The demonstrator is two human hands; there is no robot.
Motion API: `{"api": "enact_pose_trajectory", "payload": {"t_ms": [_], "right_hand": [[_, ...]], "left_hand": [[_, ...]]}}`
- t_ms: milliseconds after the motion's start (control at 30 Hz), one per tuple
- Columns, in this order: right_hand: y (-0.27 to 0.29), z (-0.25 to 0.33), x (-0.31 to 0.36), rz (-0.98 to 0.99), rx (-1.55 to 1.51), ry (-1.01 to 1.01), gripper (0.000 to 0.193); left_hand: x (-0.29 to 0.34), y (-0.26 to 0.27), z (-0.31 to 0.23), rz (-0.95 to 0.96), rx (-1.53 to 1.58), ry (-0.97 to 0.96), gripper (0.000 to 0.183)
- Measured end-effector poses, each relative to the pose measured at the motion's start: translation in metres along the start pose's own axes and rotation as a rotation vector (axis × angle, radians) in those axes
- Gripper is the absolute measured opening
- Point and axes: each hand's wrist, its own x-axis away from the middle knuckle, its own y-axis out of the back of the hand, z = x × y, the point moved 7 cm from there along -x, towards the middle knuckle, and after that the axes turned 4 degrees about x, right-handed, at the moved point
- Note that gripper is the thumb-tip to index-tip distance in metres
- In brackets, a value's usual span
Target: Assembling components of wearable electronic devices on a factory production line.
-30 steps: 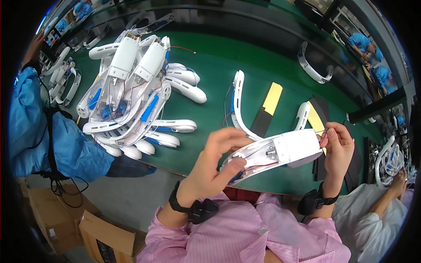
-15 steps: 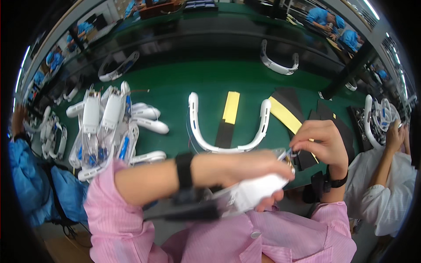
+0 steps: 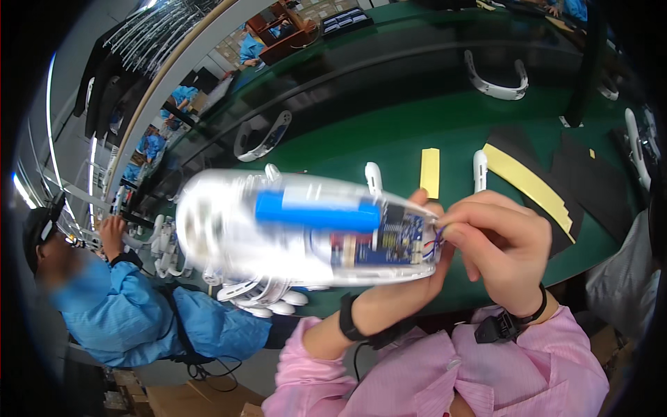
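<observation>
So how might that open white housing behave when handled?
The white housing is probably stiff: it shows no sag over the left hand. Its exposed circuit board and thin wires suggest fragility at the right end. The blue cylinder inside may make its upper side heavier.

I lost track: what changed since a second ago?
The long white plastic housing has come nearer the camera and turned, showing a blue cylinder and a circuit board. The left hand has shifted beneath it. The right hand still pinches thin coloured wires. The straight yellow strip stays on the green table.
</observation>
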Motion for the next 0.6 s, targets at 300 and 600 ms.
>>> {"api": "enact_pose_trajectory", "payload": {"t_ms": [300,600], "right_hand": [[-0.024,-0.032,0.012,0.003,-0.188,0.059,0.009],[-0.020,-0.051,0.007,0.002,-0.376,0.020,0.007]], "left_hand": [[0.014,-0.016,0.039,-0.393,0.317,0.111,0.043],[0.012,-0.027,0.058,-0.527,0.280,0.297,0.030]]}}
